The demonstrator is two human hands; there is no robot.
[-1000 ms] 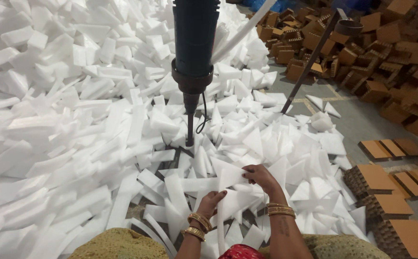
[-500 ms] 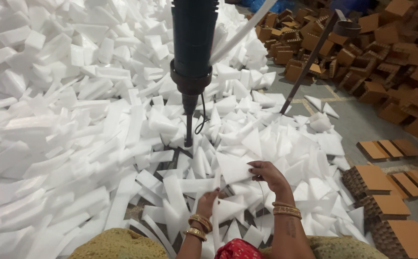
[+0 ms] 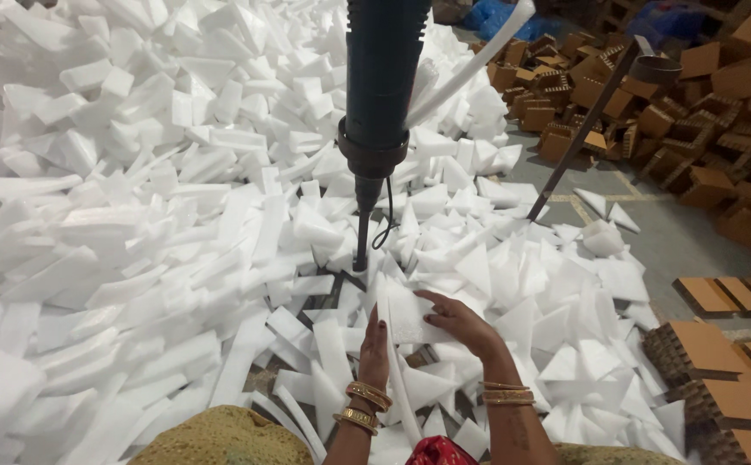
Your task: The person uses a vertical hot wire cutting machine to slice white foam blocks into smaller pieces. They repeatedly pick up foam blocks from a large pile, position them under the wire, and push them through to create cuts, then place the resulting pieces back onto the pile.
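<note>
Both my hands hold one flat white foam triangle [image 3: 410, 323] just below the metal tip of a dark blue hanging power tool [image 3: 381, 103]. My left hand [image 3: 375, 349] grips the piece's near left edge, fingers upright. On its right side my right hand [image 3: 460, 323] presses, fingers curled over the top face. Gold bangles circle both wrists. Around the hands lie several more white foam triangles [image 3: 565, 297] and long foam strips [image 3: 246, 232] in a deep pile.
A thin dark metal rod [image 3: 578, 129] leans at the right of the foam heap. Brown corrugated cardboard blocks [image 3: 711, 77] are stacked at the far right, with flat ones [image 3: 711, 357] near my right side. A white hose [image 3: 470, 65] runs from the tool.
My hands have lifted the foam triangle and brought it up closer under the tool's tip; the left hand has turned upright along its edge.
</note>
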